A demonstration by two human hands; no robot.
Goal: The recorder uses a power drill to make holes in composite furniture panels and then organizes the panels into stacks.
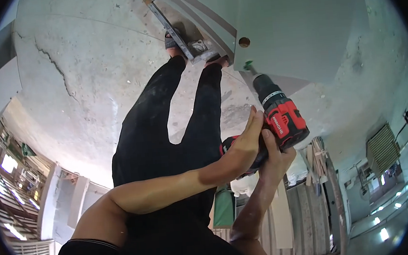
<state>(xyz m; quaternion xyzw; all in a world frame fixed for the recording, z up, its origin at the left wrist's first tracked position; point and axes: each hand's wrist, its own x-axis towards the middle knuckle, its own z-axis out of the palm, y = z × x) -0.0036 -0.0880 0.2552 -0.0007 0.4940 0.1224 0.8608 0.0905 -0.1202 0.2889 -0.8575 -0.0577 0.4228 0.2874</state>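
A red and black cordless drill (285,121) is held in both hands, its chuck pointing up and slightly left in the picture. My left hand (246,150) lies over the drill's handle, fingers close together along it. From the other side my right hand (278,157) closes around the handle behind the motor housing; part of its grip is hidden. A bit with a green tip (248,66) sticks out of the chuck over the edge area of a pale grey panel (301,19). A round hole (244,42) shows in this panel, just beyond the bit.
A metal bar with a clamp-like fitting (198,49) lies across my feet. The concrete floor (86,89) has a long crack. Behind me lie wooden strips (317,159), boards (283,217) and a green object (223,207). A ribbed box (382,149) stands at right.
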